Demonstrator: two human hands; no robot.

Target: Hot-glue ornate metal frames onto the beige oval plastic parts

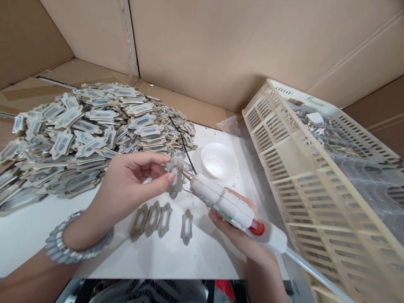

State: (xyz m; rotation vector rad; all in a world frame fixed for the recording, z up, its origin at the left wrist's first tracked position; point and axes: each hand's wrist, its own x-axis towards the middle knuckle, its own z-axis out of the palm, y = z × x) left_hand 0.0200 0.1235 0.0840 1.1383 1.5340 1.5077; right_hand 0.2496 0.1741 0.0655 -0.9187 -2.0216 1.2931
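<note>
flat grey scalloped plaque with an oval window (174, 179) sits pinched upright in the left hand (132, 185) over the white tabletop (195, 252); the right hand (236, 237) grips a white glue gun (230, 204), nozzle touching it. steadying the plaque and squeezing gently seems wise.

Nothing can be read for certain. A plastic bag (142, 291) below the near edge of the table (28, 235) carries dark printed letters, cut off and too blurred to make out. Green marks on the glue gun (227, 204) are too small to read.
</note>
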